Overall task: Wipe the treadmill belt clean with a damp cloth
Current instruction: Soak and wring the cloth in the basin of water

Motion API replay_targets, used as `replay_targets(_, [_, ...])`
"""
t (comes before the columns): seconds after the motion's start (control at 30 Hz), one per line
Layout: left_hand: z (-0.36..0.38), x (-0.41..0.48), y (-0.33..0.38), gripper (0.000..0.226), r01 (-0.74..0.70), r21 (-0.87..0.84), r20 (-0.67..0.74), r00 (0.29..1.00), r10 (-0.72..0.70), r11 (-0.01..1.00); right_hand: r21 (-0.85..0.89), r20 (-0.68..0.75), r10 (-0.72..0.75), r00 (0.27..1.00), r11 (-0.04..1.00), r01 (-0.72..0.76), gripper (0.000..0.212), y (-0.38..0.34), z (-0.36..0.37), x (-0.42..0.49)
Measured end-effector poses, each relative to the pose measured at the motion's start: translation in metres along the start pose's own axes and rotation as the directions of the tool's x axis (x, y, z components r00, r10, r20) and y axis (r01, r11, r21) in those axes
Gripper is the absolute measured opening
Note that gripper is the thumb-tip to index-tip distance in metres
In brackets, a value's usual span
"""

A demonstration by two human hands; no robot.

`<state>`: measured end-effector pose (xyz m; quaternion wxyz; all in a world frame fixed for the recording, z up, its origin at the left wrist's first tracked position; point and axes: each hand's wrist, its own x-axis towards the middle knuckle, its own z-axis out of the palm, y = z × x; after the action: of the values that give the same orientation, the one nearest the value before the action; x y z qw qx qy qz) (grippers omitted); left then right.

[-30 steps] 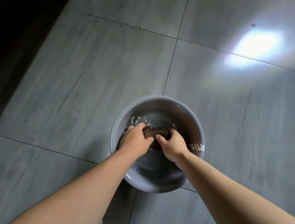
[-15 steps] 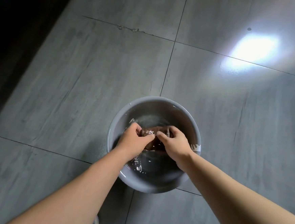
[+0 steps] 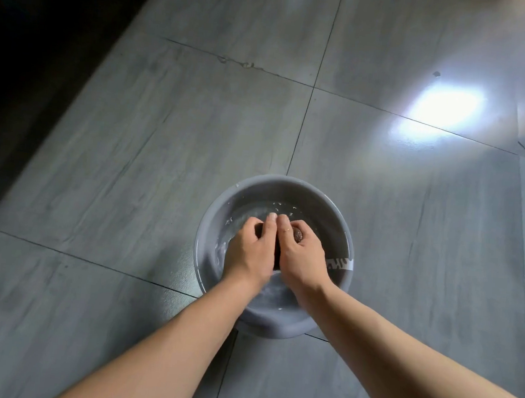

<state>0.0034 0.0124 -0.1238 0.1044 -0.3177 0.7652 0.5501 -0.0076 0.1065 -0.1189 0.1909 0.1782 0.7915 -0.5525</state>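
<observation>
Fingers: those of the left hand [image 3: 250, 254] were curled tight over one end of the brown cloth [image 3: 298, 235], and those of the right hand [image 3: 302, 260] were clenched on the other end; the fingertips [image 3: 271, 221] of both met at the far side.
Cloth: dark brown, wadded between the two palms and mostly hidden by them (only a rounded lump by the right fingers and a dark strip between the hands showed); it was held inside the basin, though whether it touched the water could not be told.
Count: two bare hands, two bare forearms, one cloth, one basin, one sticker.
Basin: round grey plastic [image 3: 287, 180], standing on the floor, with tile joints running in under it from several sides; the forearms crossed over its near rim.
Water: shallow and clear [image 3: 249, 214], with small white glints round the hands.
Floor: large grey tiles [image 3: 163, 159] with thin dark joints; a rough chipped mark [image 3: 243, 64] lay along one joint, well apart from the basin.
Light: one bright white glare [image 3: 441, 110] on the tiles, far off to the right, with a small dark speck [image 3: 436, 74] just beyond it.
Left edge: a black unlit area [image 3: 30, 55] where nothing could be made out.
Writing: a white sticker [image 3: 339, 263] on the basin's right rim, near the right wrist, carried dark letters, cut off and too blurred to read.
</observation>
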Motion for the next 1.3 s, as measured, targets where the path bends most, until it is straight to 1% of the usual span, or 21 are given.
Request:
replay_targets(0.17, [0.001, 0.006, -0.003, 0.056, 0.009, 0.145, 0.017, 1.000, -0.012, 0.989, -0.040, 0.007, -0.019, 1.000, 0.999, 0.019, 0.052, 0.003, 0.005, 0.006])
replay_targets(0.3, [0.001, 0.014, -0.002, 0.060, -0.016, 0.207, 0.024, 1.000, 0.012, 0.978, -0.048, 0.005, -0.037, 0.999, 0.998, 0.037, 0.049, 0.002, 0.008, 0.011])
replay_targets(0.5, [0.001, 0.014, -0.004, 0.057, -0.028, 0.232, 0.040, 0.999, 0.019, 0.972, -0.088, 0.013, -0.044, 0.999, 0.995, 0.045, 0.054, 0.005, 0.009, 0.011])
replay_targets(0.57, [0.002, 0.012, -0.003, 0.054, -0.032, 0.220, 0.043, 0.999, 0.023, 0.975, -0.077, 0.003, -0.046, 0.999, 0.996, 0.046, 0.055, 0.007, 0.009, 0.011])
replay_targets(0.67, [0.002, 0.010, -0.001, 0.053, -0.021, 0.212, 0.038, 0.999, 0.013, 0.977, -0.060, 0.032, -0.034, 0.999, 0.998, 0.036, 0.054, 0.007, 0.008, 0.011])
replay_targets(0.73, [-0.001, 0.010, 0.002, 0.051, -0.015, 0.160, 0.045, 0.999, 0.008, 0.987, -0.063, 0.050, -0.022, 0.998, 0.998, 0.025, 0.051, 0.004, 0.002, 0.012])
replay_targets(0.77, [-0.003, 0.010, 0.002, 0.049, -0.026, 0.123, 0.055, 0.998, 0.020, 0.992, -0.041, 0.069, -0.001, 0.998, 0.999, 0.004, 0.047, 0.003, -0.002, 0.014])
replay_targets(0.87, [-0.005, 0.006, 0.000, 0.039, -0.097, 0.024, 0.104, 0.990, 0.094, 0.995, 0.074, 0.210, 0.109, 0.972, 0.989, -0.127, 0.042, -0.005, -0.016, 0.015])
replay_targets(0.93, [-0.003, -0.001, -0.002, 0.037, -0.113, -0.056, 0.113, 0.986, 0.119, 0.992, 0.062, 0.240, 0.096, 0.966, 0.992, -0.114, 0.042, -0.006, -0.018, 0.014])
replay_targets(1.0, [0.000, -0.008, -0.001, 0.041, -0.133, -0.072, 0.076, 0.987, 0.139, 0.988, 0.069, 0.195, 0.049, 0.980, 0.996, -0.063, 0.043, -0.005, -0.013, 0.012])
replay_targets(1.07, [0.002, -0.013, 0.006, 0.047, -0.158, -0.026, 0.028, 0.987, 0.159, 0.987, 0.095, 0.136, 0.021, 0.990, 0.995, -0.034, 0.046, -0.004, -0.007, 0.011])
replay_targets(1.13, [0.000, -0.013, 0.013, 0.054, -0.170, 0.036, -0.008, 0.985, 0.170, 0.985, 0.115, 0.122, 0.004, 0.992, 0.993, -0.019, 0.054, -0.004, -0.001, 0.010])
replay_targets(1.17, [-0.001, -0.012, 0.014, 0.057, -0.170, 0.069, -0.014, 0.985, 0.172, 0.983, 0.122, 0.129, -0.001, 0.992, 0.992, -0.015, 0.055, -0.004, 0.001, 0.011])
replay_targets(1.23, [-0.003, -0.010, 0.014, 0.065, -0.155, 0.113, 0.000, 0.988, 0.156, 0.981, 0.113, 0.128, -0.008, 0.992, 0.994, -0.007, 0.050, -0.003, 0.004, 0.012])
replay_targets(1.3, [-0.003, -0.007, 0.013, 0.064, -0.113, 0.139, 0.018, 0.994, 0.112, 0.984, 0.086, 0.123, -0.012, 0.992, 0.996, 0.002, 0.046, -0.002, 0.005, 0.013])
